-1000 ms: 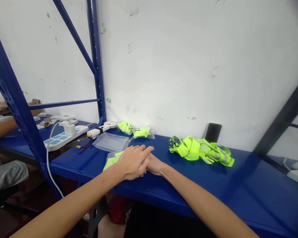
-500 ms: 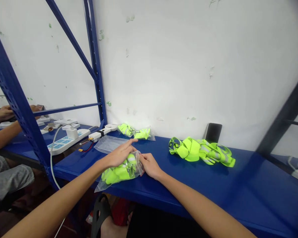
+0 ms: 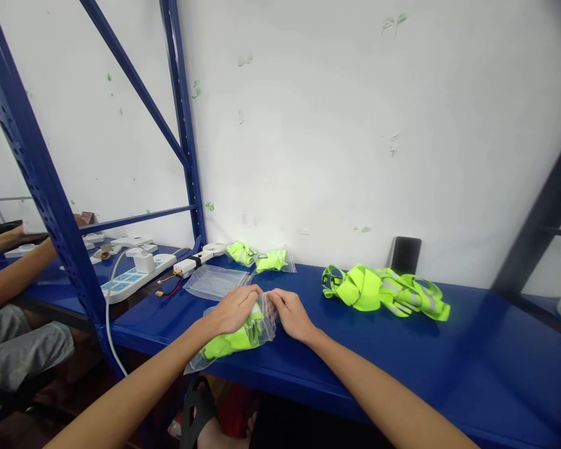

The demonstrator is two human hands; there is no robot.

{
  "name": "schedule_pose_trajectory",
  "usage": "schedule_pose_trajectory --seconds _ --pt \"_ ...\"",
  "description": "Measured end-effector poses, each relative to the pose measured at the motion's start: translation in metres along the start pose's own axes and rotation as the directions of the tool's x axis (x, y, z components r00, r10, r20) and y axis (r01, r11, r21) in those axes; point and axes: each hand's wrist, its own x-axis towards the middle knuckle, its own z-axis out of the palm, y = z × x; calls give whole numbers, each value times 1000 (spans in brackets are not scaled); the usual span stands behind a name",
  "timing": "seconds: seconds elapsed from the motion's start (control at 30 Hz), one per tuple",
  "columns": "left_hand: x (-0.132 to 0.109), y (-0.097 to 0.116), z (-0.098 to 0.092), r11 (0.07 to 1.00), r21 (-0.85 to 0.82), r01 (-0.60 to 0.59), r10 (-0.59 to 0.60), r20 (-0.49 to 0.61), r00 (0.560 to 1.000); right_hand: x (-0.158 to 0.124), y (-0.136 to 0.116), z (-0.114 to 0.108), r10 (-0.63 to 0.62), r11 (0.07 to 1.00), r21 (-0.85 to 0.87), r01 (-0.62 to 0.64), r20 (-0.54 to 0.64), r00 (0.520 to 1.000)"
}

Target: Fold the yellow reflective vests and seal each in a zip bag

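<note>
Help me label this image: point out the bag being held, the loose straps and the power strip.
Held bag (image 3: 236, 340): head view, on its clear upper side.
Loose straps (image 3: 369, 292): head view, on the bundle's wide yellow-green folds.
Power strip (image 3: 133, 279): head view, on its socket face.

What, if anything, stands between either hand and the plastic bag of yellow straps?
Nothing visible: the left hand lies over the bag, and the right hand grips its right edge. The loose straps lie farther right, out of the way.
</note>
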Motion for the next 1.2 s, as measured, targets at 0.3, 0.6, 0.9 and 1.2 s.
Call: schedule_pose_trajectory --seconds 0.3,0.6,0.9,1.2 --pt "5 -11 -10 984 51 171 -171 -13 985 -14 -16 -6 67 998 5 -69 151 986" --pt "5 -25 -14 915 233 328 -310 -112 944 -17 -15 0 99 995 -22 -97 329 939" --pt "2 -16 -18 903 279 326 -303 -123 945 -14 -19 -3 145 986 -119 -118 252 957" --pt "3 -2 0 882 364 299 -273 -121 954 -22 -23 17 -70 936 -284 209 434 898"
